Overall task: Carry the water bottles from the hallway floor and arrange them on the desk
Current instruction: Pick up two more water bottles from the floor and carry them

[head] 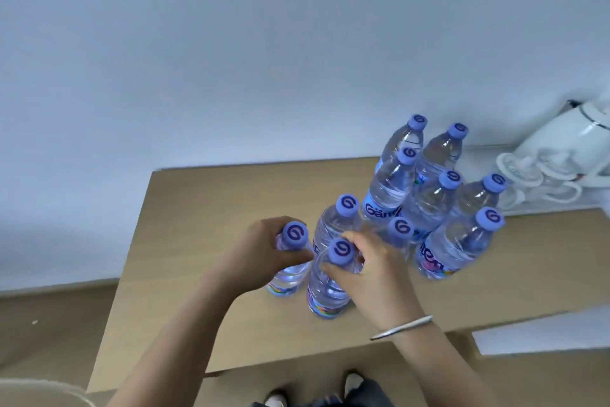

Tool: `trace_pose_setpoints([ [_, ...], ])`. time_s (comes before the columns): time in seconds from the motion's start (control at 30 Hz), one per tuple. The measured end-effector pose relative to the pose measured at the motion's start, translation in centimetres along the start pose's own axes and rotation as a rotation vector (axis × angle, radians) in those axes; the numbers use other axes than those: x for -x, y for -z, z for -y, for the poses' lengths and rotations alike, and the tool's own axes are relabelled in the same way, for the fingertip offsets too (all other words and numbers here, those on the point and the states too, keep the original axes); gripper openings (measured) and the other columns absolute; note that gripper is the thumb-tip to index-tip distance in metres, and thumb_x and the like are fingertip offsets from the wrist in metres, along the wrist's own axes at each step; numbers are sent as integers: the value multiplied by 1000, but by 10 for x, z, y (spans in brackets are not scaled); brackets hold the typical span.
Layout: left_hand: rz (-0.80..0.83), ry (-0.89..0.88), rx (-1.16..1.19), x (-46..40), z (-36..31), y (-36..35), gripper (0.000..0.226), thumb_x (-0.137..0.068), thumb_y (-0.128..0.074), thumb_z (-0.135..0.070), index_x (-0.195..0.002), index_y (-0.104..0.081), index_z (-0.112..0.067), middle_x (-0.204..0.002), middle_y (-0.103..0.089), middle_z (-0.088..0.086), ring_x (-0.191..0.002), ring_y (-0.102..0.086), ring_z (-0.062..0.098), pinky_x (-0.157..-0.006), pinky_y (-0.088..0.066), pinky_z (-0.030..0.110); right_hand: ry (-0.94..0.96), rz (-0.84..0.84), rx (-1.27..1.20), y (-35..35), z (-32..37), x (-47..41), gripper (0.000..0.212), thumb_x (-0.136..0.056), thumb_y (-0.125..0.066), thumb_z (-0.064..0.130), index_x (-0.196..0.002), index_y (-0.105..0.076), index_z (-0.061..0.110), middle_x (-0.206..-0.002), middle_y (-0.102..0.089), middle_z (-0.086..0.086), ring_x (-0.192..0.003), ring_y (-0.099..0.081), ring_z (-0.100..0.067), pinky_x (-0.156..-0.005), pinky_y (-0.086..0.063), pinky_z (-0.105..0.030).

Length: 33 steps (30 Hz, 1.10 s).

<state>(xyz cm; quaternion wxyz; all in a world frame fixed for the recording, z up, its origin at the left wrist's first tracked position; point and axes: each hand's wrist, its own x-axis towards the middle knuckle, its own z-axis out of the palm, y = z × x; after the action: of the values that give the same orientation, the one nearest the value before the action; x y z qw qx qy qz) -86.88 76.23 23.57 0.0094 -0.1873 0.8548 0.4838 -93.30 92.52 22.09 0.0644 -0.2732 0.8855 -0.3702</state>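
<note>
Light wood tabletop against a pale wall; we see its left, far and near edges.

White ceramic kettle-like jug and a cluster of white cups sit at the far right, by the wall.

Standing group of clear plastic water bottles with purple caps is packed tight from the far edge toward the middle, right of centre, bottles touching or just beside each other. All upright. We count eight there, though the rear ones partly hide each other.

Two more clear purple-capped bottles are in hand, nearest the near-left side of the group:
- left-held bottle: left hand has its grip wrapped round the neck just under the cap. Base looks on or just off the tabletop; we cannot tell which.
- right-held bottle: right hand, with a thin silver bangle on the wrist, has fingers curled round the neck below the cap. Base likewise at the surface, contact unclear.

Key relation: both held bottles have the long axis vertical, hanging straight down below each grip, just beside one another. The group lies toward the far right of both hands; the right hand is the nearer one, almost against the closest standing bottle.

Our read: this is the set-down step. Release needs bases flat first; the right bottle has little clearance from its neighbours, so a sideways nudge could topple one.
</note>
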Motion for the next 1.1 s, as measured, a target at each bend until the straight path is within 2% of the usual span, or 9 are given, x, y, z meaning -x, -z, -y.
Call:
trace_pose_setpoints([
  [0.1,44,-16,17,-8,5,0,26,-75,-75,-19,-79,-57,-37,-95,-69,0,-87,-58,11,-62,-39,3,-15,-17,73,-5,4,6,32,-67,-61,33,-86,-60,7,-81,-60,-4,-77,-51,-15,-67,-43,-29],
  [0.2,33,-27,77,-12,9,1,31,-74,-75,-17,-74,-53,-39,-87,-63,-6,-80,-54,9,-61,-39,2,-58,-1,98,-5,7,11,29,-75,-64,27,-98,-60,9,-96,-60,-3,-93,-53,-19,-77,-41,-26],
  [0.37,58,-55,36,-5,12,2,40,-71,-78,-19,-76,-48,-44,-79,-58,-22,-73,-53,-5,-63,-37,-2,-78,-27,94,-11,10,17,50,-73,-53,36,-116,-56,12,-112,-59,-3,-108,-52,-20,-86,-34,-18],
  [0.47,38,-64,33,-2,14,1,45,-70,-79,-19,-84,-46,-44,-83,-54,-26,-76,-50,-13,-63,-37,-3,-93,-49,35,-10,9,19,51,-80,-65,30,-126,-51,13,-121,-56,0,-116,-48,-16,-92,-30,-15],
  [0.6,9,-6,-10,3,21,-6,34,-69,-78,-24,-91,-52,-31,-92,-61,-11,-85,-58,8,-69,-42,12,-116,-91,-15,-8,4,32,50,-79,-71,21,-123,-51,13,-107,-52,13,-109,-51,-13,-89,-34,-14],
  [0.7,2,108,-157,12,20,-9,48,-70,-74,-42,-108,-56,-19,-106,-60,-3,-98,-55,20,-77,-40,30,-178,-89,-53,-3,-3,48,54,-80,-69,24,-129,-48,15,-114,-51,11,-114,-50,-11,-96,-40,-24],
  [0.8,33,218,-329,23,11,-8,31,-77,-66,-48,-83,-54,-20,-88,-55,-3,-84,-52,22,-70,-38,29,-236,-79,-81,4,-11,60,55,-81,-67,25,-131,-46,17,-121,-52,5,-115,-49,-11,-98,-40,-28],
  [0.9,50,254,-528,35,-5,-13,45,-78,-59,-56,-62,-42,-18,-70,-53,0,-68,-50,21,-57,-37,29,-222,-102,-74,15,-18,75,49,-82,-67,23,-127,-51,14,-108,-49,9,-107,-48,-10,-93,-38,-22],
  [1.1,234,51,-445,61,-50,-61,33,-80,-59,-53,-88,-66,-22,-92,-68,-6,-74,-59,9,-67,-44,27,-291,-131,-15,53,-47,120,45,-84,-65,24,-125,-52,10,-120,-54,-2,-112,-50,-16,-88,-34,-17],
])
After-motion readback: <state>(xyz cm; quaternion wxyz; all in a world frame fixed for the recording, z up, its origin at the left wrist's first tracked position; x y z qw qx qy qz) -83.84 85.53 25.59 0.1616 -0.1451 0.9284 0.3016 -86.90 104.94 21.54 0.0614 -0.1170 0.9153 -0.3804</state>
